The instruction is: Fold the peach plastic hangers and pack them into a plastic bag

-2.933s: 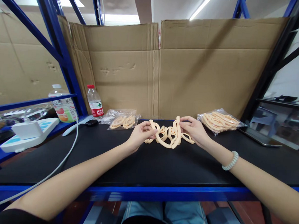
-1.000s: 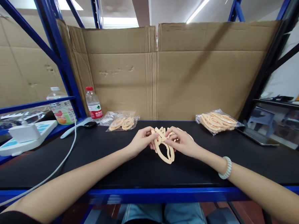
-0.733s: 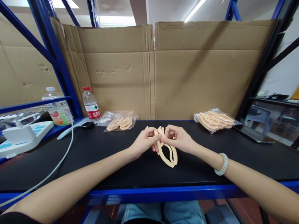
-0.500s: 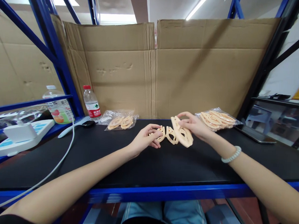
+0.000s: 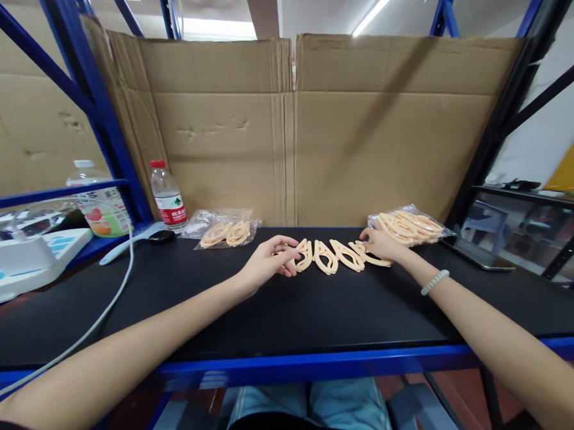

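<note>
Several peach-coloured plastic loop pieces (image 5: 337,256) lie side by side in a row on the black shelf top (image 5: 282,304). My left hand (image 5: 266,260) rests at the row's left end, fingers loosely spread and touching the first piece. My right hand (image 5: 380,243) lies at the row's right end, fingers flat on the last piece, just in front of a clear bag full of the same pieces (image 5: 408,227). Neither hand grips anything. A white bead bracelet (image 5: 434,282) sits on my right wrist.
A second clear bag with a few pieces (image 5: 224,230) lies at the back left beside a water bottle (image 5: 167,198). A white cable (image 5: 104,305) crosses the left side. Cardboard sheets (image 5: 291,132) wall the back. A dark tablet (image 5: 480,256) lies at the far right.
My hands held a bunch of pieces together near the middle. They have moved apart and back, and the pieces now lie spread in a row on the shelf top. My right hand let go.
</note>
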The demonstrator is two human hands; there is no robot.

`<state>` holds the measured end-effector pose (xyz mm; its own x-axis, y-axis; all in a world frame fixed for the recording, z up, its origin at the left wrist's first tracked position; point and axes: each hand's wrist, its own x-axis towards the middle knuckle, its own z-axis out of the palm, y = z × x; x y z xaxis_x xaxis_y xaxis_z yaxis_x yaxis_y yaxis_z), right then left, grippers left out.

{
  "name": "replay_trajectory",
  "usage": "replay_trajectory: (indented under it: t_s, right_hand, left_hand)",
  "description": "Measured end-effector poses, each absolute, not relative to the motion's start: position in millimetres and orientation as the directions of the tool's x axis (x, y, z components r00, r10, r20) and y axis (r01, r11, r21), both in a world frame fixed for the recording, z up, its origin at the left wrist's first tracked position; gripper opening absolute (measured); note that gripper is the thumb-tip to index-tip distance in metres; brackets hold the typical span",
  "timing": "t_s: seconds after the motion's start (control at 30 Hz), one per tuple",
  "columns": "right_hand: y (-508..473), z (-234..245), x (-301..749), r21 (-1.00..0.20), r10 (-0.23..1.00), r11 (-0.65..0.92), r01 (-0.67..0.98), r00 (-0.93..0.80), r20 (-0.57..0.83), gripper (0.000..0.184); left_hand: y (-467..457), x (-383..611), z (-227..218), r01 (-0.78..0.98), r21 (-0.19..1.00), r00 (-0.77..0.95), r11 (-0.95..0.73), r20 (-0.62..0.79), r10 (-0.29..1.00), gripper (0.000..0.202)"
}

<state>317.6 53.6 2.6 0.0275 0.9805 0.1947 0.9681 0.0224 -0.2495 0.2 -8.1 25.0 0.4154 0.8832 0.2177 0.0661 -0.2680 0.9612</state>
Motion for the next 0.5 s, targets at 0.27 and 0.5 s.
replay_trajectory:
  t_s: [0.27, 0.5]
  right_hand:
    - [45.8, 16.9, 322.5, -0.143, 0.988, 0.092, 0.985, -0.072, 0.140, 0.023]
    - [31.5, 28.0, 318.6, -0.230, 0.936, 0.350, 0.908, -0.329, 0.124, 0.050]
  left_hand:
    - [-2.5, -3.1, 22.8, 0.186, 0.883, 0.423, -0.431, 0.324, 0.847, 0.025]
    - [-0.4, -10.0, 22.5, 0.430, 0.544, 0.534, -0.721, 0.491, 0.689, 0.025]
